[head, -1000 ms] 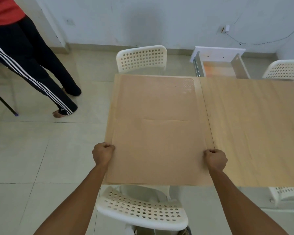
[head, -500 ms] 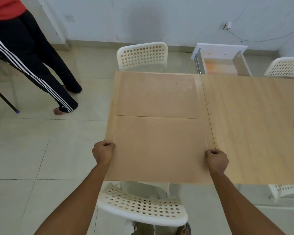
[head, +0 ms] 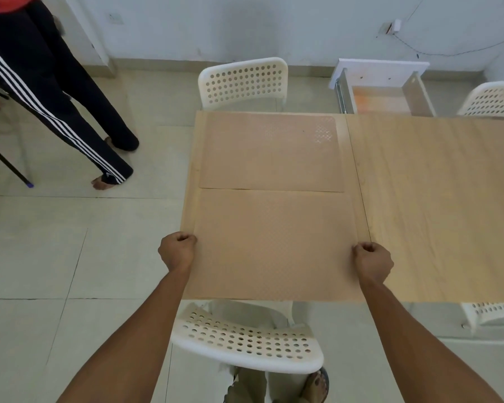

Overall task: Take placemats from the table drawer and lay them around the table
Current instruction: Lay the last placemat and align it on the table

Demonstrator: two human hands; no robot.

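The near mat (head: 274, 245) lies flat on the left end of the desk (head: 437, 205), its near edge along the desk's near edge. The left hand (head: 176, 251) is closed in a fist on the mat's left edge, and the right hand (head: 373, 261) is closed in a fist on its right edge, both forearms reaching in from the bottom of the view. Whether the fingers actually pinch the mat cannot be told, since they curl under and out of sight. The far mat (head: 269, 152) lies flat just beyond, its near edge touching or very slightly tucked under the near mat's far edge; a patch of pale lattice pattern shows at its far right corner. Both mats are tan, close in tone to the desk's wood. A thin seam in the desk top runs just right of the two mats.

A white perforated chair (head: 246, 341) stands under the desk's near edge, between the forearms. Another white chair (head: 243, 81) stands at the far side, behind the far mat. To its right an open drawer (head: 381, 96) juts out from the desk's far edge. A third chair (head: 492, 100) shows at the far right. On the tiled floor at the left stands a person (head: 50, 91) in black striped trousers
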